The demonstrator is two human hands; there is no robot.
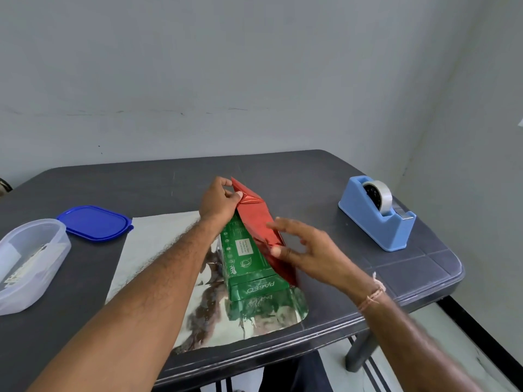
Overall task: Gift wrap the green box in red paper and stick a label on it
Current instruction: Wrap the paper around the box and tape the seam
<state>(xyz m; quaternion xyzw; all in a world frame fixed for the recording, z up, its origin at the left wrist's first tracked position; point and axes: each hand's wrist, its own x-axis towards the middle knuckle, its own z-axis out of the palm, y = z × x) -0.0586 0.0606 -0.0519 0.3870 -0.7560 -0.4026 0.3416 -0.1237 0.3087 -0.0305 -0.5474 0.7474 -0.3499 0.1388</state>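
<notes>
- On the dark table (141, 188), the green box (243, 258) was found lying on the silver underside of the red paper (259, 219).
- One side of the paper was folded up over the box, red face outward.
- Its far corner was pinched by the left hand (219, 203).
- The right hand (308, 250) was recorded blurred, fingers spread, at the flap; contact could not be told.
- A tape dispenser (376, 219) was noted to the right, a blue lid (94, 223) and clear container (31, 258) to the left.

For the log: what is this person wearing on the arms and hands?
Both forearms are bare, no sleeves or gloves. The wrist of the right hand carries a thin pinkish thread band with a pale knot. The left hand shows no ring, watch or band.
</notes>
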